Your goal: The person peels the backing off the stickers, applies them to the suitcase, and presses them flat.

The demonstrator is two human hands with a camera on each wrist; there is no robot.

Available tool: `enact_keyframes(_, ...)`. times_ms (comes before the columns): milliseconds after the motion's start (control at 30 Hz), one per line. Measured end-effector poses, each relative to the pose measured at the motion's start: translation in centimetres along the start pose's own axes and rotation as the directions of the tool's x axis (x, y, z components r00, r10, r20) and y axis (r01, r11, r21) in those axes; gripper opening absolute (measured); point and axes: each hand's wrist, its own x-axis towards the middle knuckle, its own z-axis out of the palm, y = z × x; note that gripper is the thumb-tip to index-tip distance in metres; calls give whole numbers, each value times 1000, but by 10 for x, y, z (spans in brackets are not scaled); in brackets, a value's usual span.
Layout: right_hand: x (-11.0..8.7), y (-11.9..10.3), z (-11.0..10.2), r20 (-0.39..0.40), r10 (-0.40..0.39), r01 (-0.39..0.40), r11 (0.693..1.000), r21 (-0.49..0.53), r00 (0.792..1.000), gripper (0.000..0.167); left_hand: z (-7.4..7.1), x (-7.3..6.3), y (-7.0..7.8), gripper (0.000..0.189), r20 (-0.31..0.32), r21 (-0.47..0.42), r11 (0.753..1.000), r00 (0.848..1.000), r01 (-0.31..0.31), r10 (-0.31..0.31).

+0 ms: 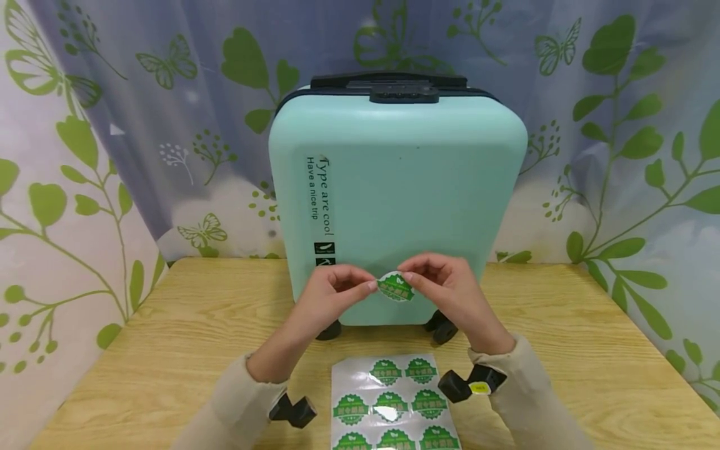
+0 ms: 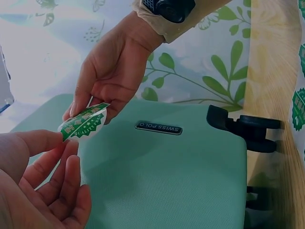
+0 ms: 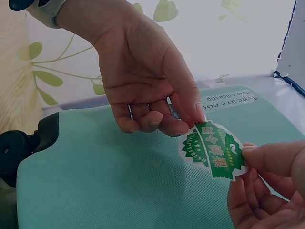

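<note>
A round green-and-white sticker [image 1: 396, 287] is stretched between my two hands, in front of the lower part of a mint-green suitcase [image 1: 416, 200]. My left hand [image 1: 332, 294] pinches its left edge between thumb and forefinger. On the opposite edge, the thumb and forefinger of my right hand [image 1: 444, 287] pinch it too. In the right wrist view the sticker [image 3: 213, 150] shows its printed face, slightly bent. The suitcase stands upright on its wheels, with black lettering down its left side.
A sheet of similar green stickers [image 1: 388, 406] lies on the wooden table [image 1: 140, 375] between my forearms, one spot at its upper left bare. Black suitcase wheels [image 1: 441, 327] rest on the table. A leaf-patterned curtain [image 1: 169, 125] hangs behind and at both sides.
</note>
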Motion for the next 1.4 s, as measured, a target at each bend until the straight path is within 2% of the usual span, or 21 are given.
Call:
enact_keyframes(233, -1, 1, -3, -29, 17, -17, 1000, 6, 999, 18, 2, 1, 1, 13, 9, 12, 1000, 1000, -27, 27)
enact_keyframes(467, 0, 0, -4, -72, -15, 14, 1000, -15, 997, 17, 4, 1, 3, 13, -11, 22, 999, 999, -35, 35)
enact_keyframes(767, 0, -1, -10, -168, -34, 38, 999, 24, 985, 20, 4, 2, 5, 14, -86, 15, 998, 994, -62, 63)
enact_keyframes(1033, -2, 3, -12, -174, -7, 12, 1000, 24, 985, 23, 4, 5, 11, 14, -175, -52, 995, 981, -88, 78)
enact_keyframes(1400, -1, 3, 0, -237, -35, 42, 999, 26, 971, 18, 3, 7, 14, 14, -200, -98, 990, 976, -105, 84)
